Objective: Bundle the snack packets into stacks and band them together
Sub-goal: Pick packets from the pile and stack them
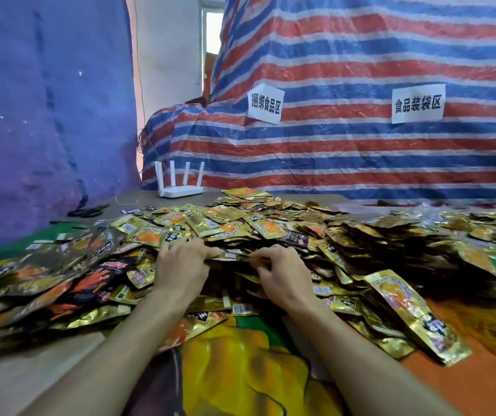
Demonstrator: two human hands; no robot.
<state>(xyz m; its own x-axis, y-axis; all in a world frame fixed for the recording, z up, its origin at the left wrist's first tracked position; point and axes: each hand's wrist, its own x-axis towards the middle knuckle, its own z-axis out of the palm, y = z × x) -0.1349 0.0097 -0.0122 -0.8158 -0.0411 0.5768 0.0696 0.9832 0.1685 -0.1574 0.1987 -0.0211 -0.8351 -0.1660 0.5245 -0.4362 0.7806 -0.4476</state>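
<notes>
Pinching thin stack of packets (231, 255) at frame centre: left hand (180, 267), right hand (281, 273), each grip clamped on its edge; packet heap (360, 235) spread across bench (15, 385).

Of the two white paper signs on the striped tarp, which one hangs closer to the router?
The left sign, bent around a fold in the tarp, above the white router; the right sign hangs flat, farther off.

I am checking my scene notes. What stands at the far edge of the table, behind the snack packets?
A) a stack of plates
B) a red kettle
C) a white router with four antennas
C: a white router with four upright antennas stands behind the snack packets, before the striped tarp.
</notes>
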